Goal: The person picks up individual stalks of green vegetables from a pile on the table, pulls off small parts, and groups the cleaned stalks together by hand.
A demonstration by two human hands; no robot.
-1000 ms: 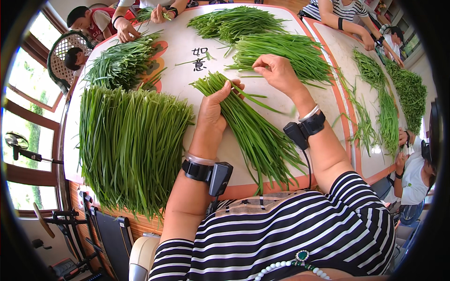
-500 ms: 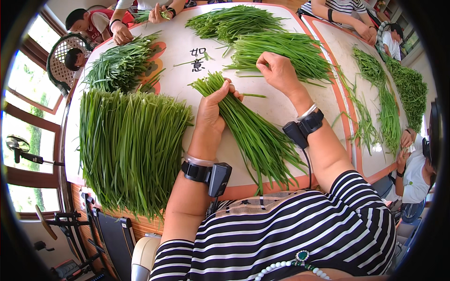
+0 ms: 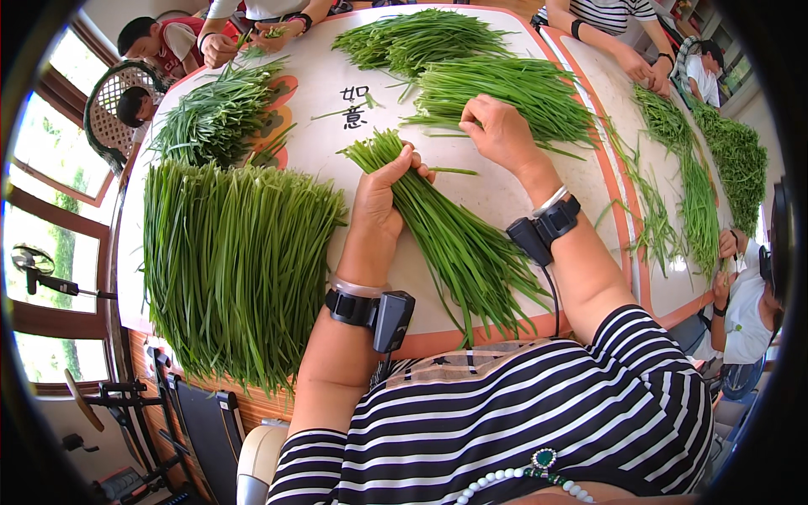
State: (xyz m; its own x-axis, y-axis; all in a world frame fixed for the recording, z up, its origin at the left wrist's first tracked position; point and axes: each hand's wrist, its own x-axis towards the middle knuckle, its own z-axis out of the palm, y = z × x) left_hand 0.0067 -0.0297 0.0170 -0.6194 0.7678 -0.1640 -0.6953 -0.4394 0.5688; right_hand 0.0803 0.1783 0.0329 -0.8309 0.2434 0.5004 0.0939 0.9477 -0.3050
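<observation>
My left hand [image 3: 383, 198] is wrapped round the cut-end part of a bunch of garlic chives [image 3: 454, 240]. The pale ends poke out above my thumb, and the long green leaves slant down to the right, toward my body. My right hand [image 3: 502, 135] hovers to the right of the bunch, apart from it, with fingers curled in and thumb pressed toward them. Whatever lies between those fingertips, if anything, is hidden. Just behind it lies a loose heap of chives [image 3: 513, 93]. Left of my left forearm stands a large, neatly aligned stack of chives [image 3: 240, 269].
Another chive heap [image 3: 421, 38] lies at the table's far side, and a darker one [image 3: 215, 118] at far left. Stray stems lie on the white table [image 3: 324, 156]. Co-workers' hands [image 3: 252, 42] handle greens across from me; more people sit at the adjoining table [image 3: 619, 93].
My hands and the bunch stay nearly in place; the right one shifts barely. Across the table, a co-worker's hands come closer together, and the far-right person's hands lower toward the greens.
</observation>
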